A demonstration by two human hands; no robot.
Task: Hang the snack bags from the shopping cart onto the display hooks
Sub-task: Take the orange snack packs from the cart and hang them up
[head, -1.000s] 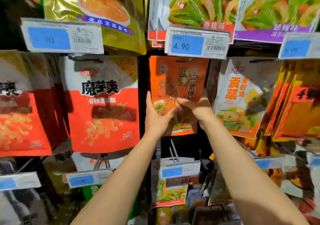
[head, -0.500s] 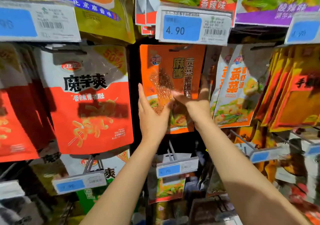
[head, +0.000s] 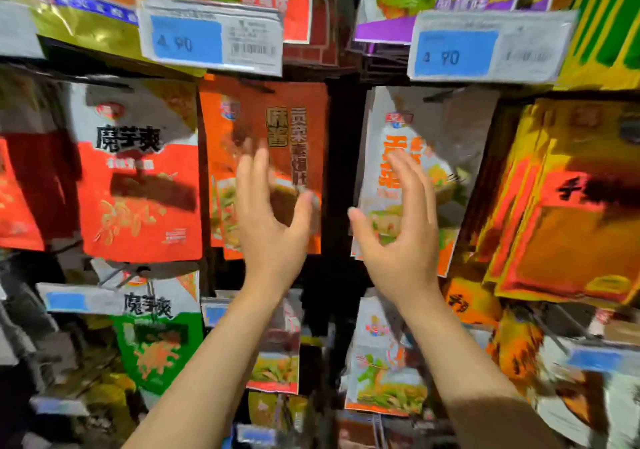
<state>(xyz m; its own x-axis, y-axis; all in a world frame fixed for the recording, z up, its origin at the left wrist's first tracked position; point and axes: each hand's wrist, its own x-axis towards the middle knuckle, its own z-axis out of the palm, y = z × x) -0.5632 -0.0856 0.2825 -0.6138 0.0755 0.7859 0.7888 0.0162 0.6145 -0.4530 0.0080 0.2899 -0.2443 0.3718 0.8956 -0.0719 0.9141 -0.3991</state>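
An orange snack bag [head: 277, 126] with brown lettering hangs on a display hook in the middle row. My left hand [head: 270, 220] is raised in front of its lower half, fingers straight and spread, holding nothing. My right hand [head: 401, 227] is raised in front of the white and orange snack bag [head: 433, 171] hanging to the right, fingers relaxed and empty. The two hands are apart, with a dark gap of the rack between them. The shopping cart is out of view.
A red and white bag [head: 138, 185] hangs at the left and yellow-orange bags [head: 571, 206] at the right. Price tags reading 4.90 [head: 211, 40] [head: 485, 50] stick out above. More bags [head: 384, 362] and tag rails [head: 79, 301] hang below my forearms.
Both hands have let go of the orange bag, which now hangs by itself. My hands have moved apart, the right one over to the neighbouring bag. The view has shifted right.
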